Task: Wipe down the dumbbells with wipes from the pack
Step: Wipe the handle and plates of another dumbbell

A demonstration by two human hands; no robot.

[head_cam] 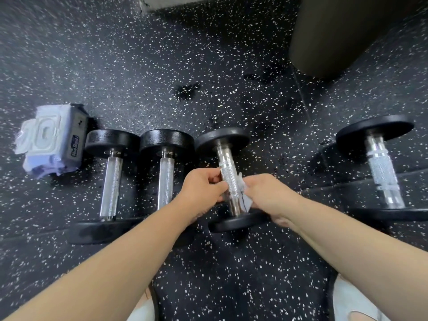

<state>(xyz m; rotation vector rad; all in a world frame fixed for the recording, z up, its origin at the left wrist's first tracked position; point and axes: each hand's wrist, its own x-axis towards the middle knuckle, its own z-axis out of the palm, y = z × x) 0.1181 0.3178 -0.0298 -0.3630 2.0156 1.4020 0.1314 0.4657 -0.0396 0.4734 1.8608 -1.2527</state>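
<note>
Several black dumbbells with chrome handles lie in a row on the speckled floor. My left hand (203, 188) grips the knurled handle of the third dumbbell (225, 163) from its left side. My right hand (268, 195) holds a white wipe (245, 193) pressed against the right side of the same handle. Left of it lie a second dumbbell (165, 172) and a first dumbbell (112, 177). A fourth dumbbell (382, 167) lies apart at the right. The wipes pack (51, 140), pale lilac with a white lid, sits at the far left.
A dark padded cylinder (342, 35) stands at the upper right. A pale wall base (208, 2) runs along the top edge. Wet dark patches (187, 90) mark the black speckled rubber floor (139, 66) beyond the dumbbells. My knees show at the bottom edge.
</note>
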